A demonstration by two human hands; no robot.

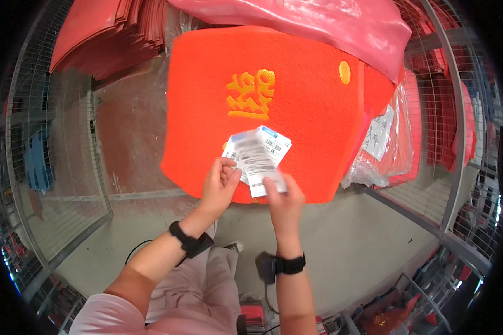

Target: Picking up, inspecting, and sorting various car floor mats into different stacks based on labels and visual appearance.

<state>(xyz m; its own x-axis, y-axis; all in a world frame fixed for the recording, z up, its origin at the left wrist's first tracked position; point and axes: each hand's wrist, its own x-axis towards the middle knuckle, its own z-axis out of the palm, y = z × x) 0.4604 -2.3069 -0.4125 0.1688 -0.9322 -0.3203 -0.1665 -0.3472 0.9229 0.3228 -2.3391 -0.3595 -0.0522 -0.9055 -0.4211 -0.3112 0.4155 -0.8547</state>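
Several white printed labels (251, 158) with barcodes and blue headers are fanned out over a thick, bright red textile mat (304, 111), which carries raised yellow characters. My right hand (288, 195) pinches the lower end of the front label, its thumb on top; this label is smeared by motion. At the left edge of the labels, my left hand (221, 181) has its fingers curled in and seems to grip the label behind. Where its fingertips meet the paper is partly hidden. Both wrists wear black straps with small dark devices.
Pink plastic sheeting (318, 19) lies beyond the mat. A stack of red sheets (109, 33) sits at the far left. To the right is a clear-wrapped package (383, 145) with a handwritten paper. Wire mesh racks (67, 162) stand on both sides.
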